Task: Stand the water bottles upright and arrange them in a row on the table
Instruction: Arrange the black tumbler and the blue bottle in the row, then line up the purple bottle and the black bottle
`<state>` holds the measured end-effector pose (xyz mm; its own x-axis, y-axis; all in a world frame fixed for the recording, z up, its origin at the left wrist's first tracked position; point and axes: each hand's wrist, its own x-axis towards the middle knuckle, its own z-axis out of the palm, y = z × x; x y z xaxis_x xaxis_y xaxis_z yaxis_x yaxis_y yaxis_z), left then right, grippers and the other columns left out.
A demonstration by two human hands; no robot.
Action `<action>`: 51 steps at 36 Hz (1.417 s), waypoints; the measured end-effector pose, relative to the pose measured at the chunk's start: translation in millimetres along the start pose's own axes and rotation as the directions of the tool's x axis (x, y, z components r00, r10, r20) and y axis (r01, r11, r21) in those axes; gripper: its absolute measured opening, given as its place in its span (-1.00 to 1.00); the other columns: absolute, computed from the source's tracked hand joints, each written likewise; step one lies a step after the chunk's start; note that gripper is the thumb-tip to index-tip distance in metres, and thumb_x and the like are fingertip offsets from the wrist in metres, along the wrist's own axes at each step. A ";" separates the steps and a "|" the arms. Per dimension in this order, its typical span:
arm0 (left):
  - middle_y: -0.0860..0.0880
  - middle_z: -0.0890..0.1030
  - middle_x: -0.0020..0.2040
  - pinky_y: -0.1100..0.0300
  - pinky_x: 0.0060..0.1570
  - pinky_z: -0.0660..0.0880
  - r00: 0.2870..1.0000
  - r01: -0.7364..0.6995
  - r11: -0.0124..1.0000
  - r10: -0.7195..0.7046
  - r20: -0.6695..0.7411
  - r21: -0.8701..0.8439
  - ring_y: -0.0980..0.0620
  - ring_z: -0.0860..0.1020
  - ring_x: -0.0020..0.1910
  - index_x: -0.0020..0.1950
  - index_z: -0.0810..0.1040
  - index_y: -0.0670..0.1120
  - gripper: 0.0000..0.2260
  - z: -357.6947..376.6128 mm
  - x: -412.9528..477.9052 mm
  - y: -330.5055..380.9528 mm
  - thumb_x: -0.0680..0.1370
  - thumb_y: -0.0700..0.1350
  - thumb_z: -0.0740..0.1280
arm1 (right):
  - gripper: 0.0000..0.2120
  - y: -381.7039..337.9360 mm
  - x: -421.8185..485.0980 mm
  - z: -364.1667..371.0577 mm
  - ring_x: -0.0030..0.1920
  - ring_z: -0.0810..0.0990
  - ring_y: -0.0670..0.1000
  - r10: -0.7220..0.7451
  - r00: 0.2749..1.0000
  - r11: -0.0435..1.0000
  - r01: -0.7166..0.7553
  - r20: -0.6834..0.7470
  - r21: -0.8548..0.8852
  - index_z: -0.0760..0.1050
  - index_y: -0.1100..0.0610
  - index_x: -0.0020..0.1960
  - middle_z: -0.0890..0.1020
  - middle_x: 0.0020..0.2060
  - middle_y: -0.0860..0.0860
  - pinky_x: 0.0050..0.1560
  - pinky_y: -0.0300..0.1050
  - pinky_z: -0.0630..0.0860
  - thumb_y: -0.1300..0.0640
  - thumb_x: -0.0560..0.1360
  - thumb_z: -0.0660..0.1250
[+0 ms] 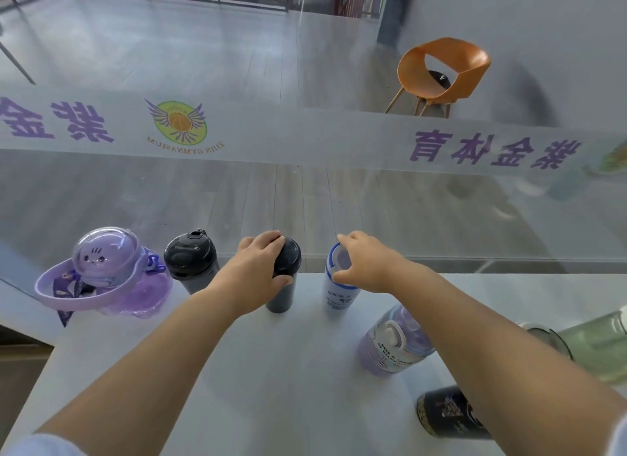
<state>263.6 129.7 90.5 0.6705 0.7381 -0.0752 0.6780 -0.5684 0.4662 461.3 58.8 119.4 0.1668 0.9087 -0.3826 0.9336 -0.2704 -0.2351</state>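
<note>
Left hand clamped over dark bottle, right hand gripping white bottle, both upright at surface far edge. Best nudged level with black-lidded bottle, evenly spaced.

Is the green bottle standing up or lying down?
Lying down. The green bottle rests on its side at the table's right edge, partly out of frame, unlike the blue-and-white bottle standing upright.
</note>
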 end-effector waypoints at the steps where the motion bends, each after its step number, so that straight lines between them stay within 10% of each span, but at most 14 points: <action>1: 0.05 0.15 0.50 0.04 0.39 0.20 1.000 0.000 1.000 0.000 0.007 0.011 -0.07 0.13 0.42 0.46 0.18 -0.08 -0.40 -1.2 -0.5 0.6 0.50 0.03 0.33 | -0.35 0.3 -0.9 -0.5 0.34 0.32 0.17 -0.004 1.000 1.000 0.004 0.001 -0.002 0.16 0.16 0.44 0.32 0.38 0.13 0.24 0.08 0.43 -0.07 0.46 0.30; 10: 0.03 0.30 0.41 0.01 0.27 0.36 0.998 0.052 0.995 -0.048 -0.044 0.088 -0.07 0.30 0.33 0.38 0.34 -0.02 -0.50 -19.4 -12.7 12.1 0.47 0.07 0.33 | -0.33 9.1 -22.6 -20.6 0.43 0.22 0.15 -0.074 0.990 0.996 0.079 -0.123 0.034 0.14 0.13 0.49 0.27 0.45 0.10 0.34 0.04 0.27 -0.06 0.49 0.31; 27: 0.18 0.48 -0.06 0.17 -0.11 0.44 0.997 -0.067 0.989 0.072 -0.036 0.132 0.12 0.45 -0.13 0.10 0.49 0.10 -0.77 1.1 -61.0 93.6 0.48 0.12 0.30 | -0.57 81.1 -142.8 -39.5 0.01 0.49 -0.06 -0.073 0.942 0.997 0.079 -0.326 0.006 0.41 0.01 0.30 0.57 0.14 -0.05 0.03 -0.13 0.45 -0.09 0.48 0.31; 35: 0.06 0.45 0.25 0.08 0.10 0.44 0.964 -0.265 0.961 0.262 0.045 0.080 -0.03 0.47 0.16 0.31 0.38 0.04 -0.56 26.7 -56.3 129.5 0.47 0.08 0.34 | -0.41 106.9 -199.7 -2.5 0.27 0.42 -0.03 0.097 0.959 0.995 -0.088 -0.268 0.046 0.33 -0.05 0.37 0.44 0.33 -0.09 0.22 -0.11 0.37 -0.22 0.41 0.34; 44: 0.01 0.03 0.53 -0.09 0.38 0.19 0.931 -0.337 0.936 0.315 0.182 0.100 -0.12 0.04 0.47 0.49 -0.06 0.17 -0.18 61.4 -39.6 156.7 0.41 0.13 0.41 | -0.26 106.3 -230.4 37.9 0.29 0.38 0.06 0.196 0.974 0.980 -0.190 -0.114 0.056 0.17 -0.06 0.44 0.35 0.34 -0.05 0.15 -0.03 0.44 -0.27 0.37 0.33; 51: -0.04 0.28 0.38 -0.01 0.19 0.43 0.922 -0.349 0.932 0.321 0.215 0.102 -0.14 0.37 0.26 0.47 0.07 0.13 -0.33 75.0 -27.6 165.8 0.45 0.04 0.36 | -0.35 102.5 -233.3 47.1 0.21 0.43 0.09 0.226 0.959 0.973 -0.213 -0.173 0.087 0.18 -0.01 0.42 0.38 0.28 0.00 -0.07 -0.13 0.35 -0.09 0.41 0.35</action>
<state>380.2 -12.2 103.7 0.9011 0.4198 -0.1090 0.4287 -0.8239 0.3707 503.1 -196.0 142.5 0.4256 0.8652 -0.2652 0.8453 -0.4847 -0.2247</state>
